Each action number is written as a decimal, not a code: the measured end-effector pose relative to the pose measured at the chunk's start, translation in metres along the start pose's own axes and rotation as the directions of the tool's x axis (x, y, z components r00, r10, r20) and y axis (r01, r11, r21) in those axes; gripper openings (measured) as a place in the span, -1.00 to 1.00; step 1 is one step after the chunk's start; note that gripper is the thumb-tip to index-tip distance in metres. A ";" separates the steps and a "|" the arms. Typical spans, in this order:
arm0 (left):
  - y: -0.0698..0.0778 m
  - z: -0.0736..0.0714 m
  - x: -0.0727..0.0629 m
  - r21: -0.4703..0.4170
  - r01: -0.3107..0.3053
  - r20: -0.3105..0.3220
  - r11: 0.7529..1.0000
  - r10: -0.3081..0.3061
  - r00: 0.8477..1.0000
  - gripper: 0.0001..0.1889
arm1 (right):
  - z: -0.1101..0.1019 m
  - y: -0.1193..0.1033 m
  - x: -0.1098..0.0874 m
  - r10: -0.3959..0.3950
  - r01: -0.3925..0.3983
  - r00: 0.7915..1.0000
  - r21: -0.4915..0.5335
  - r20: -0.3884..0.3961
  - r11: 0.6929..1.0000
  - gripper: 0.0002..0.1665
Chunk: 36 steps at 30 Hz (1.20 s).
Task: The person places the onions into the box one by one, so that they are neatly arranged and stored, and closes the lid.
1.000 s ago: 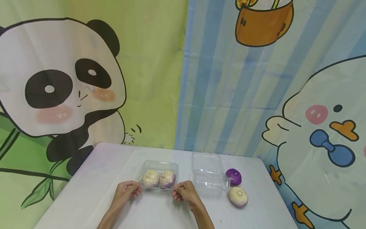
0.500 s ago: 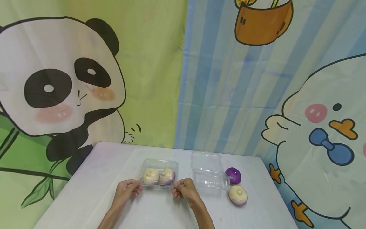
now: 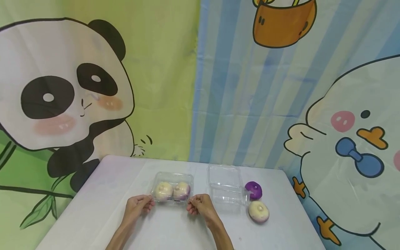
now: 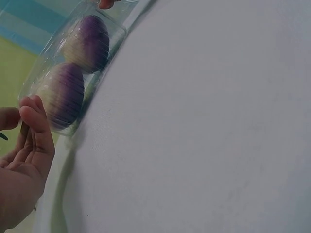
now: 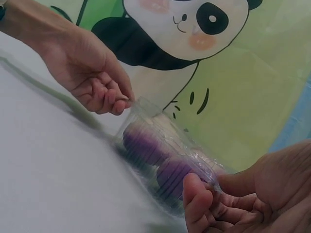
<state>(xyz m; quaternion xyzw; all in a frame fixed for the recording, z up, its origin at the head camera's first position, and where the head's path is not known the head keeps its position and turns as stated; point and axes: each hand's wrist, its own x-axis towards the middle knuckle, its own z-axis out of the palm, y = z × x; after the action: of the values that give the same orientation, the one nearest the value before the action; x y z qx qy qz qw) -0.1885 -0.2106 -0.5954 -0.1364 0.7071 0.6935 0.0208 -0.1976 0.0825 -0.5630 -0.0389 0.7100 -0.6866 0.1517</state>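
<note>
A clear plastic clamshell box (image 3: 173, 177) with its lid down holds two cream-and-purple turnips, the left turnip (image 3: 164, 191) beside the right turnip (image 3: 182, 191). My left hand (image 3: 135, 209) pinches its near left corner between thumb and fingers. At the near right corner, my right hand (image 3: 203, 209) pinches the edge the same way. In the left wrist view, a turnip's (image 4: 65, 94) purple underside shows through the ribbed wall. The right wrist view has both hands at the ends of the box (image 5: 141, 109).
To the right stands a second clear clamshell box (image 3: 226, 198), its lid raised. Close by its right end lie a purple turnip (image 3: 253, 190) and a cream turnip (image 3: 258, 212) on the white table (image 3: 175, 232). A printed curtain (image 3: 168, 86) hangs behind.
Both hands keep their pinch on the box corners. The head view has shifted slightly, and everything in it appears a little further left and up.
</note>
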 end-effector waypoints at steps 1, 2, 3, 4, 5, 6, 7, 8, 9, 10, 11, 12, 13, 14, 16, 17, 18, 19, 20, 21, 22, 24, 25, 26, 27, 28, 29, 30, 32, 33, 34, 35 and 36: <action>0.000 0.000 -0.001 0.001 0.004 -0.002 1.000 -0.004 1.000 -0.70 | 0.000 0.000 -0.001 0.001 -0.001 1.000 -0.005 -0.002 1.000 -0.65; 0.001 0.000 -0.001 0.001 0.005 0.001 1.000 -0.005 1.000 -0.69 | -0.001 0.000 -0.001 0.002 -0.002 1.000 -0.011 -0.005 1.000 -0.63; 0.001 0.000 -0.002 0.005 0.005 0.003 1.000 -0.005 1.000 -0.68 | -0.001 0.000 -0.002 0.002 -0.002 1.000 -0.019 -0.010 1.000 -0.61; 0.002 0.001 -0.003 0.008 0.005 0.004 1.000 -0.005 1.000 -0.68 | -0.002 -0.001 -0.003 0.003 -0.004 1.000 -0.029 -0.017 1.000 -0.59; 0.002 0.000 -0.003 0.008 0.004 0.007 1.000 -0.004 1.000 -0.67 | -0.002 -0.002 -0.004 0.004 -0.005 1.000 -0.039 -0.022 0.999 -0.57; 0.002 0.000 -0.003 0.014 0.001 0.009 1.000 -0.002 1.000 -0.66 | -0.003 -0.003 -0.005 -0.001 -0.001 1.000 -0.051 -0.027 0.999 -0.56; 0.002 0.000 -0.003 0.018 -0.002 0.010 1.000 0.002 1.000 -0.66 | -0.004 -0.003 -0.005 -0.008 0.006 0.999 -0.066 -0.032 0.998 -0.56; 0.002 -0.001 -0.003 0.023 -0.003 0.010 1.000 0.003 1.000 -0.65 | -0.005 -0.004 -0.006 -0.012 0.009 0.999 -0.082 -0.037 0.997 -0.55; 0.003 -0.001 -0.003 0.024 -0.003 0.006 1.000 0.003 1.000 -0.65 | -0.005 -0.005 -0.007 -0.014 0.010 0.999 -0.097 -0.039 0.995 -0.55; 0.003 -0.001 -0.003 0.025 -0.003 0.003 1.000 0.003 1.000 -0.64 | -0.006 -0.006 -0.008 -0.016 0.012 0.999 -0.110 -0.038 0.994 -0.56; 0.003 -0.002 -0.003 0.028 -0.004 0.001 1.000 0.004 1.000 -0.64 | -0.007 -0.007 -0.010 -0.016 0.012 0.999 -0.122 -0.033 0.992 -0.56; 0.004 -0.002 -0.003 0.028 -0.003 -0.001 1.000 0.003 1.000 -0.64 | -0.008 -0.008 -0.011 -0.016 0.012 1.000 -0.134 -0.026 0.991 -0.56; 0.004 -0.002 -0.003 0.027 -0.002 -0.003 1.000 0.002 1.000 -0.64 | -0.008 -0.009 -0.013 -0.013 0.010 1.000 -0.145 -0.018 0.989 -0.55; 0.005 -0.002 -0.003 0.027 -0.002 -0.004 1.000 0.002 1.000 -0.63 | -0.009 -0.011 -0.015 -0.009 0.007 1.000 -0.155 -0.009 0.988 -0.54; 0.005 -0.001 -0.004 0.034 -0.007 -0.002 0.999 0.007 1.000 -0.61 | -0.009 -0.013 -0.018 -0.007 0.009 1.000 -0.172 0.010 0.985 -0.53; 0.005 -0.001 -0.004 0.043 -0.010 -0.001 0.999 0.010 1.000 -0.58 | -0.009 -0.014 -0.020 -0.006 0.009 1.000 -0.180 0.019 0.984 -0.52; 0.005 -0.001 -0.004 0.049 -0.011 -0.004 0.999 0.012 1.000 -0.56 | -0.009 -0.015 -0.021 -0.006 0.011 1.000 -0.186 0.025 0.982 -0.51; 0.005 -0.001 -0.005 0.063 -0.017 -0.003 0.998 0.017 1.000 -0.52 | -0.009 -0.016 -0.023 -0.006 0.012 1.000 -0.191 0.029 0.981 -0.50; 0.006 -0.001 -0.006 0.076 -0.024 -0.011 0.997 0.024 1.000 -0.49 | -0.009 -0.018 -0.024 -0.008 0.014 0.999 -0.196 0.033 0.981 -0.50; 0.006 0.000 -0.008 0.094 -0.031 -0.026 0.995 0.033 0.999 -0.46 | -0.009 -0.020 -0.026 -0.010 0.018 0.999 -0.199 0.038 0.980 -0.51; 0.006 0.000 -0.009 0.116 -0.044 -0.049 0.992 0.050 0.998 -0.42 | -0.010 -0.022 -0.028 -0.014 0.022 0.999 -0.200 0.043 0.980 -0.51; 0.008 0.002 -0.013 0.178 -0.085 -0.122 0.980 0.108 0.987 -0.38 | -0.011 -0.028 -0.033 -0.025 0.035 0.998 -0.213 0.050 0.976 -0.55; 0.009 0.003 -0.015 0.220 -0.114 -0.172 0.969 0.153 0.973 -0.37 | -0.013 -0.032 -0.036 -0.035 0.045 0.998 -0.221 0.051 0.974 -0.57; 0.010 0.004 -0.018 0.261 -0.145 -0.230 0.955 0.207 0.951 -0.38 | -0.014 -0.036 -0.038 -0.048 0.059 0.997 -0.230 0.053 0.971 -0.60; 0.011 0.006 -0.019 0.307 -0.178 -0.288 0.935 0.269 0.919 -0.40 | -0.015 -0.041 -0.041 -0.065 0.077 0.996 -0.241 0.056 0.967 -0.62; 0.013 0.008 -0.021 0.348 -0.212 -0.341 0.913 0.335 0.878 -0.41 | -0.017 -0.046 -0.044 -0.084 0.096 0.995 -0.252 0.059 0.963 -0.63; 0.016 0.010 -0.023 0.388 -0.241 -0.386 0.890 0.394 0.834 -0.44 | -0.019 -0.051 -0.047 -0.104 0.117 0.993 -0.264 0.062 0.958 -0.65; 0.019 0.013 -0.025 0.419 -0.270 -0.419 0.867 0.448 0.789 -0.46 | -0.021 -0.056 -0.050 -0.123 0.137 0.990 -0.274 0.067 0.952 -0.65; 0.026 0.019 -0.028 0.453 -0.324 -0.455 0.831 0.528 0.717 -0.52 | -0.024 -0.066 -0.055 -0.162 0.178 0.984 -0.288 0.080 0.941 -0.65; 0.030 0.022 -0.030 0.453 -0.353 -0.455 0.819 0.552 0.699 -0.53 | -0.026 -0.070 -0.058 -0.178 0.195 0.980 -0.296 0.084 0.935 -0.64; 0.035 0.026 -0.032 0.447 -0.378 -0.446 0.811 0.568 0.692 -0.55 | -0.028 -0.074 -0.060 -0.195 0.211 0.977 -0.304 0.083 0.929 -0.64; 0.039 0.031 -0.033 0.441 -0.400 -0.431 0.804 0.580 0.692 -0.57 | -0.030 -0.078 -0.063 -0.208 0.222 0.975 -0.309 0.077 0.925 -0.65; 0.042 0.037 -0.035 0.433 -0.423 -0.409 0.796 0.592 0.695 -0.59 | -0.033 -0.081 -0.066 -0.221 0.230 0.973 -0.317 0.065 0.920 -0.65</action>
<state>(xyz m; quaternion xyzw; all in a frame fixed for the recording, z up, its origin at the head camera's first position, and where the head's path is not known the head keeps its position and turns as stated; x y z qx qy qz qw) -0.1704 -0.1687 -0.5482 -0.1121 0.7928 0.4885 -0.3469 -0.1563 0.1269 -0.4720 -0.1542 0.8010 -0.5738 0.0730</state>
